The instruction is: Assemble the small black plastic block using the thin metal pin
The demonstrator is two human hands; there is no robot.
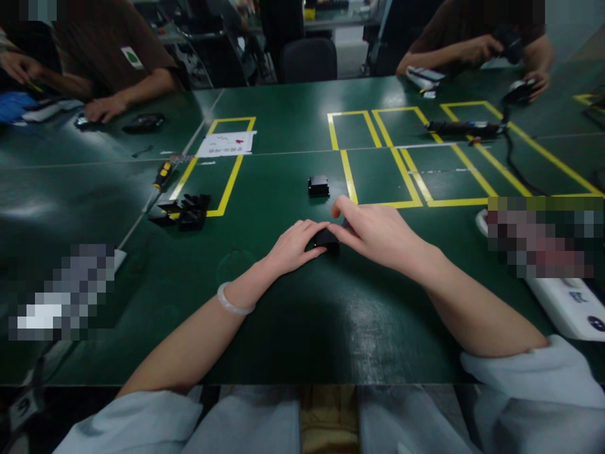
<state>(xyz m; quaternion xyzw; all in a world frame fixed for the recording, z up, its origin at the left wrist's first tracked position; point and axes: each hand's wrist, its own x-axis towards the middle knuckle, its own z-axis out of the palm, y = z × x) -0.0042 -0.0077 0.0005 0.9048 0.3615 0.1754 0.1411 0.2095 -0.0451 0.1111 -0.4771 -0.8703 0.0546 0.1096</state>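
A small black block-like part (326, 239) rests on the green table before me, partly covered by my fingers. My left hand (297, 246) grips it from the left, thumb along the near side and fingers over the far side. From the right, my right hand (378, 236) has its thumb against the block's top edge and its index finger curled above. Something dark shows between those fingers, too hidden to name. Just beyond my hands lies a second black block-like part (318, 186).
Black parts (191, 211) and a yellow-black screwdriver (163, 174) lie left. A paper sheet (225, 144) sits within yellow tape. Blurred-out devices flank me, one beside a white case (567, 306). Across the table, two people handle items; a dark rod-shaped tool (466, 128) lies far right.
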